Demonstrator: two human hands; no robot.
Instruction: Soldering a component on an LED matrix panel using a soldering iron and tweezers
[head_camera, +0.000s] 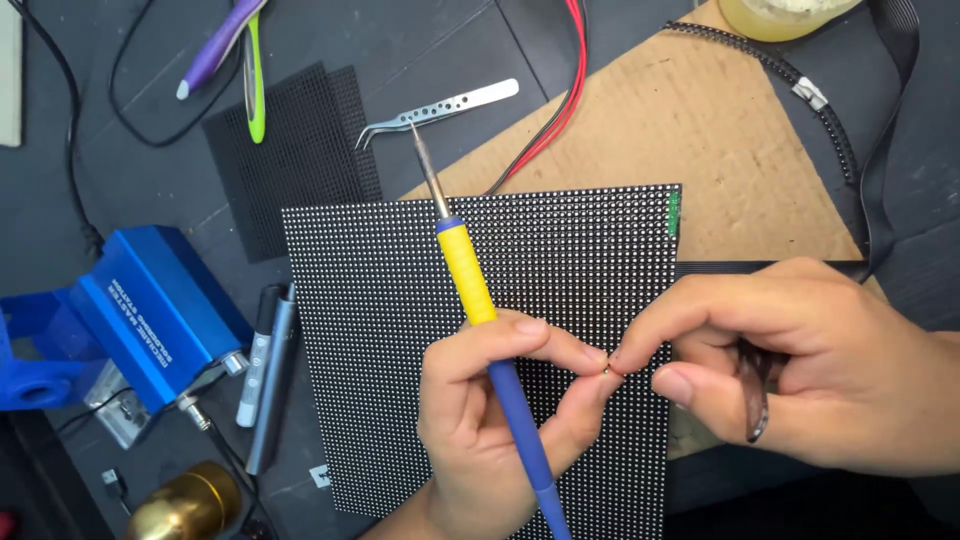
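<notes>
Dark counter (420, 40), cluttered. LED matrix panel (380, 330) lies flat at centre, bottom edge near counter's front edge; rigid, thin, fragile face, likely best held by edges. Cardboard sheet (700, 130) beneath, toward far right corner. Blue soldering station (150, 310) at left edge. Soldering iron (470, 290) over panel; left hand (480, 420) grip closed on blue handle, light, stiff, tip possibly hot. Curved tweezers (440, 112) beyond tip. Right hand (800, 370) pinches tiny part (607, 371), too small to identify, against left fingertips.
</notes>
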